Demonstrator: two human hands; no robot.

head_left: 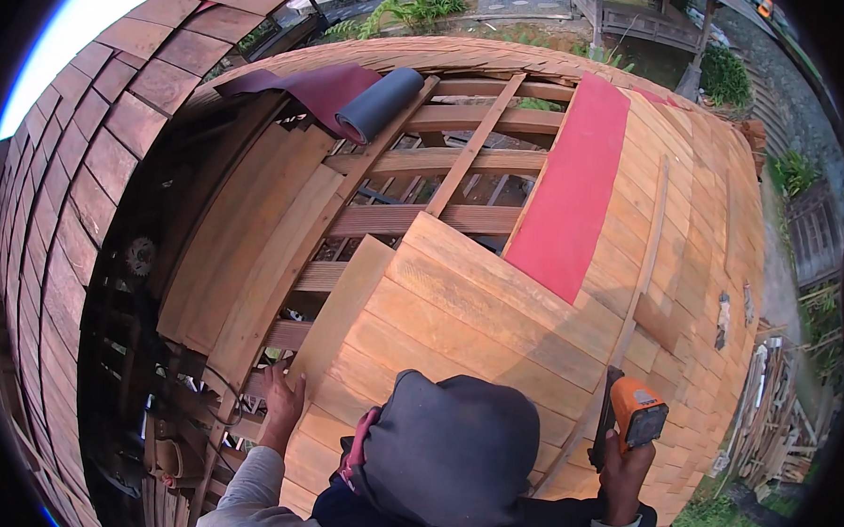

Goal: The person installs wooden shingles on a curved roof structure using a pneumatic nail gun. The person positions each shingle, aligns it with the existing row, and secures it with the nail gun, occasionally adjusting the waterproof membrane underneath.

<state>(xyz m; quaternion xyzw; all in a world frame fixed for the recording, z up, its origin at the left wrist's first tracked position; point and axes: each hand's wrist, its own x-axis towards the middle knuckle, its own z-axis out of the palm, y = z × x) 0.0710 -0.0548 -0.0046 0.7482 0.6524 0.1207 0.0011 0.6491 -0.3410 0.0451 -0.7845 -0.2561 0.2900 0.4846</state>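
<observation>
My left hand [281, 403] is open, fingers spread, at the edge of a narrow pale board [345, 298] beside laid wooden planks [457, 312]. At the lower right, my right hand [627, 475] is closed round an orange and black nail gun [640, 414], held over the shingled surface. A dark cap [447, 453] fills the bottom centre between my arms and hides part of the planks. A dark cord [233, 392] loops just left of my left hand.
Open battens [483, 163] show gaps up ahead. A red underlay strip [576, 185] lies right of them; a dark roll [377, 106] rests at the top. A darker shingled roof [115, 175] rises left. Stacked scrap wood [773, 411] lies below at right.
</observation>
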